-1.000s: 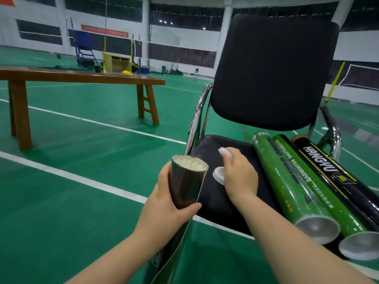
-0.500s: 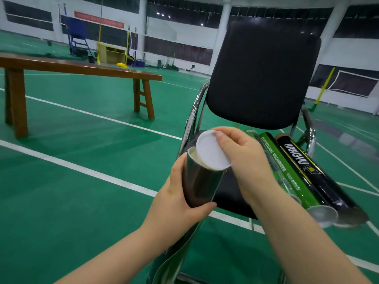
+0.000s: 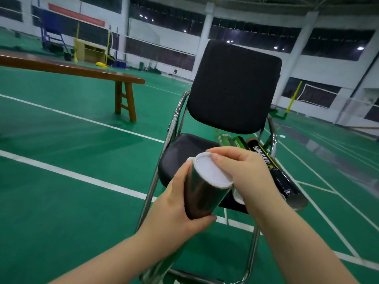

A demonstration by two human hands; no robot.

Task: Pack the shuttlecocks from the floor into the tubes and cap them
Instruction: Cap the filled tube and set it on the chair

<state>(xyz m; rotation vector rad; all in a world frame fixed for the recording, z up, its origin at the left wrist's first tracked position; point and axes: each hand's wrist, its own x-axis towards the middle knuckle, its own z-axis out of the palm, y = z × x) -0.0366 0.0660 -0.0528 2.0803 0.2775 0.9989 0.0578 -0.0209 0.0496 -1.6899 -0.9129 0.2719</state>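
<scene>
Two bare hands are being used on one dark tube (image 3: 202, 196), which is being held tilted in front of the black chair (image 3: 233, 87), its upper end overlapping the near edge of the seat. The left hand (image 3: 178, 206) is being wrapped round the tube's upper part, with the thumb on the left side and the fingers curled round the near side, so the tube is being firmly grasped. The tube's lower end is being hidden in part below the left forearm, toward the near edge of the scene. A white cap (image 3: 212, 171) is being seated on the tube's top. The right hand (image 3: 248, 177) is being curled over the cap's right rim, one fingertip (image 3: 217, 157) is being pressed on its far edge, and the cap is thus being pinched at the rim.

Three more tubes are being kept side by side on the right part of the seat, far ends toward the backrest: a light green tube (image 3: 224, 139), a darker green tube (image 3: 239, 141) just beside it, and a black tube (image 3: 268, 162) lettered HANGYU farthest right. Their near parts are being covered largely by the right hand. A white round object (image 3: 238, 197) is being shown just below that hand; whether it is a loose cap or a tube end cannot be told. A wooden bench (image 3: 82, 71) is being seen far left on the green court floor (image 3: 61, 201).
</scene>
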